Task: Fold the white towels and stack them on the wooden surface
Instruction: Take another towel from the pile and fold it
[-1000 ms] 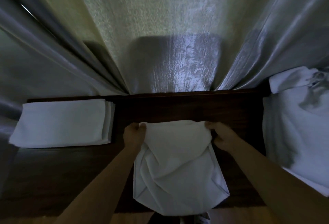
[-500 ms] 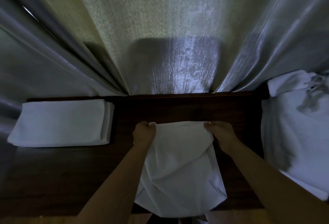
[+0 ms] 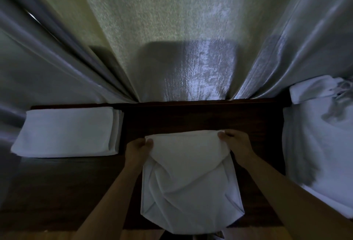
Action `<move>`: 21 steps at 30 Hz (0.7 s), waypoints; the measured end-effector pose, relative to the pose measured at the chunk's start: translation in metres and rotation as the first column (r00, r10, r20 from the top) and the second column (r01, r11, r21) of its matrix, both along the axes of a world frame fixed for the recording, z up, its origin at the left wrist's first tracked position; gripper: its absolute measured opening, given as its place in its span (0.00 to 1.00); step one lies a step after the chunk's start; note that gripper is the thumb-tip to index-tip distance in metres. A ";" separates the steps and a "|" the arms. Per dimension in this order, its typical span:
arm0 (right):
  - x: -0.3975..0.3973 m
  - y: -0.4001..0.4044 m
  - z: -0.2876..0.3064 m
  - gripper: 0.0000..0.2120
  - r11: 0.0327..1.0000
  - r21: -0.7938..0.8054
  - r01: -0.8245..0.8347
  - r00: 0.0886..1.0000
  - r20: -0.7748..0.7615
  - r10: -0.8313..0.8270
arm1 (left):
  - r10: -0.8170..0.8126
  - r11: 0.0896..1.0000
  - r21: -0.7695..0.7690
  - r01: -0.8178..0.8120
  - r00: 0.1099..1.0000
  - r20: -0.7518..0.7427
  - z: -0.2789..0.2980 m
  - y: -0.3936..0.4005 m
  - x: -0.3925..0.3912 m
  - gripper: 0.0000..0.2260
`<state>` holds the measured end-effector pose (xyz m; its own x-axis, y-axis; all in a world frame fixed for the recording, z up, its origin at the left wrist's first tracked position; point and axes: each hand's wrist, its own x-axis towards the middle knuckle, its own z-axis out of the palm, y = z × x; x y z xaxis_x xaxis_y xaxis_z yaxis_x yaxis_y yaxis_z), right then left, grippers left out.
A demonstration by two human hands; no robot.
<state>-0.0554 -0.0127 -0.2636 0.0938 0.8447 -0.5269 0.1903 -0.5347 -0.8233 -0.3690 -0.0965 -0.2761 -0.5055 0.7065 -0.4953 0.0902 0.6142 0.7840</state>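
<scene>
folded stack left, towel centre, pile right

Ahead of you, pale shiny curtains hang in folds down to the far edge, shadowed at the middle

Left hand and right hand side by side, 2 forearms outstretched, fingers pinched closed.
</scene>
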 end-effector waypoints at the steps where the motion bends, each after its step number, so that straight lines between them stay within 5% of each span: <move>1: 0.000 0.002 -0.001 0.10 0.999 -0.012 0.031 0.999 -0.010 -0.031 | 0.028 1.000 -0.001 -0.028 0.999 0.020 -0.002 -0.001 0.000 0.09; 8: -0.005 0.005 -0.012 0.10 0.972 -0.112 0.206 0.978 0.008 -0.207 | 0.147 0.985 0.087 -0.151 0.988 0.049 -0.010 -0.002 0.002 0.01; 11: -0.003 0.006 -0.013 0.11 0.971 -0.099 0.217 0.976 0.023 -0.216 | 0.154 0.983 0.096 -0.157 0.987 0.035 -0.012 0.000 -0.002 0.08; 21: 0.008 0.002 -0.001 0.11 0.975 -0.087 0.206 0.960 -0.175 -0.219 | 0.128 0.980 0.144 -0.137 0.989 0.069 0.002 -0.004 -0.001 0.09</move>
<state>-0.0470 -0.0112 -0.2647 0.1645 0.7778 -0.6065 -0.0838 -0.6017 -0.7943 -0.3704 -0.1003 -0.2738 -0.5724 0.7030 -0.4220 -0.0329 0.4946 0.8685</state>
